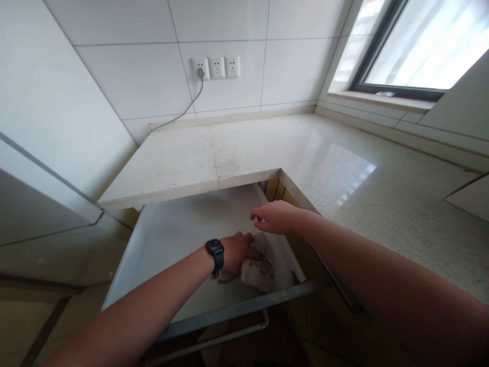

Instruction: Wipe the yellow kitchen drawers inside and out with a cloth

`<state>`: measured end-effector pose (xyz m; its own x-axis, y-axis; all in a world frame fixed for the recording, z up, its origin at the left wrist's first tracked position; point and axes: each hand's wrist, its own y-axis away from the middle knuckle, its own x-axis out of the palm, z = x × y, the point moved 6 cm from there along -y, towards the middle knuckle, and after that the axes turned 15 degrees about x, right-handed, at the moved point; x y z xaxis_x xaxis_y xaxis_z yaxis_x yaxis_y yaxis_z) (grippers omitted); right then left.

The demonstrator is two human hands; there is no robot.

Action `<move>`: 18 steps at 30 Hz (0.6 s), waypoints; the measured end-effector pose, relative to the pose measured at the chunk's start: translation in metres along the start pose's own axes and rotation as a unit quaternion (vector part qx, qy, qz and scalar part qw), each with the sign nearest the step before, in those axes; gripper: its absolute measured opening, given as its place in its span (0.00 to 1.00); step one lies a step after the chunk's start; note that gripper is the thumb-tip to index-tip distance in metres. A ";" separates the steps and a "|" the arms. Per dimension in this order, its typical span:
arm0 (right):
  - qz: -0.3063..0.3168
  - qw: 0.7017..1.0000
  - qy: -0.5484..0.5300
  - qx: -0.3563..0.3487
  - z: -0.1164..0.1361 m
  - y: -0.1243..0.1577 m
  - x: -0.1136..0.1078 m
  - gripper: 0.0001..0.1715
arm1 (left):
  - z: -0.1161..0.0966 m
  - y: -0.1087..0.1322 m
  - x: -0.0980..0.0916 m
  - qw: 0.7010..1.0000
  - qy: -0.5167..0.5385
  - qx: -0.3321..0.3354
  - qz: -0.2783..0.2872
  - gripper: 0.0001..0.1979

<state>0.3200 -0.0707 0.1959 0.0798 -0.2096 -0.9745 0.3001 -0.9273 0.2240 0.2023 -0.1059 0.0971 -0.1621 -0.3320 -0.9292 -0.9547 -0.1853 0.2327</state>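
My left hand (237, 251), with a black watch on its wrist, is down inside a pulled-out white drawer (179, 224). Its fingers bend over a cream cloth (256, 275) with dark markings, bunched near the drawer's front right corner. Part of the cloth is hidden under the hand. Above the drawer's right side hovers my right hand (277, 216), its fingers loosely curled and apart, holding nothing I can see. It is a little above and behind the cloth, not touching it.
A pale stone countertop (260, 145) wraps round the drawer, its edge overhanging the back. A cable (191, 104) runs from a wall socket (201, 68) down to the counter's left end. A tall white panel (72, 102) stands on the left, and a window (416, 51) at upper right.
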 end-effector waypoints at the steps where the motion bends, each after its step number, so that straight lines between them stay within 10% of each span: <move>1: 0.002 1.000 0.002 0.004 -0.001 0.000 0.000 0.21 | -0.012 -0.004 0.002 0.999 -0.001 0.044 0.003 0.35; 5: -0.002 1.000 0.007 0.011 -0.003 0.000 0.001 0.21 | -0.012 -0.008 0.003 0.999 -0.023 0.037 -0.015 0.32; 14: 0.015 1.000 0.003 -0.002 0.001 0.000 0.006 0.22 | 0.130 0.068 -0.014 0.927 -0.039 -0.358 -0.107 0.35; 18: 0.036 0.999 0.003 -0.011 0.005 0.002 0.011 0.23 | 0.124 0.077 -0.006 0.933 -0.045 -0.341 -0.104 0.37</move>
<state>0.3171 -0.0763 0.1857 0.1080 -0.2741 -0.9556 0.3145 -0.9025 0.2944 0.0986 -0.0039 0.0855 -0.0406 -0.1503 -0.9878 -0.5923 -0.7926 0.1449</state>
